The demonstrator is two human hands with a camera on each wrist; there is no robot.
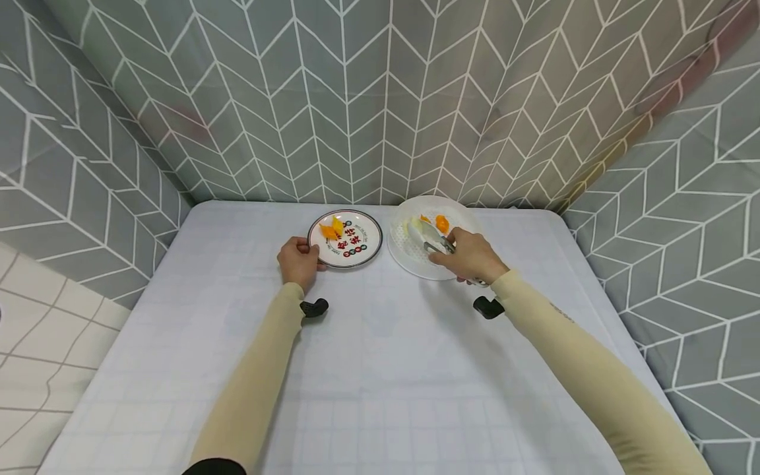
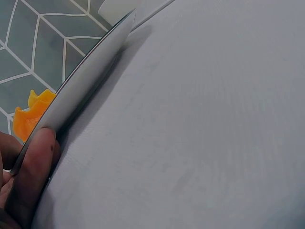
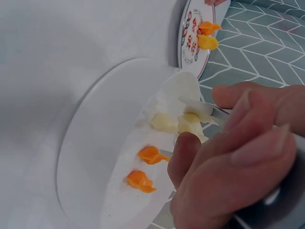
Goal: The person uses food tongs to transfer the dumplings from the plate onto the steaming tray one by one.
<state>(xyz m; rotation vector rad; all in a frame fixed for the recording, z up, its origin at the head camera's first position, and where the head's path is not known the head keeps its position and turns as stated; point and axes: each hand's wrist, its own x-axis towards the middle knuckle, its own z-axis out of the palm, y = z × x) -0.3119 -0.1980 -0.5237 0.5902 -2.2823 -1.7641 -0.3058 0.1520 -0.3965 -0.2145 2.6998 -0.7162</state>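
Observation:
My left hand (image 1: 299, 264) pinches the left rim of a small white plate (image 1: 369, 239) with red print and a dark rim. On that plate lie an orange piece (image 1: 328, 232) and a yellow piece (image 1: 338, 225) of what look like dumplings. In my right hand (image 1: 472, 256) is a pair of tongs (image 1: 438, 239), held over a round white perforated tray (image 1: 410, 260). The right wrist view shows the tongs' tips spread around pale dumpling-like pieces (image 3: 189, 125); whether they grip one I cannot tell. Two orange pieces (image 3: 140, 181) lie beside them on the tray.
Both dishes stand side by side near the far edge of a table (image 1: 380, 369) with a white cloth. Grey patterned curtains (image 1: 368, 99) hang close behind and on both sides. A black wrist mount (image 1: 315, 308) sticks out from each sleeve.

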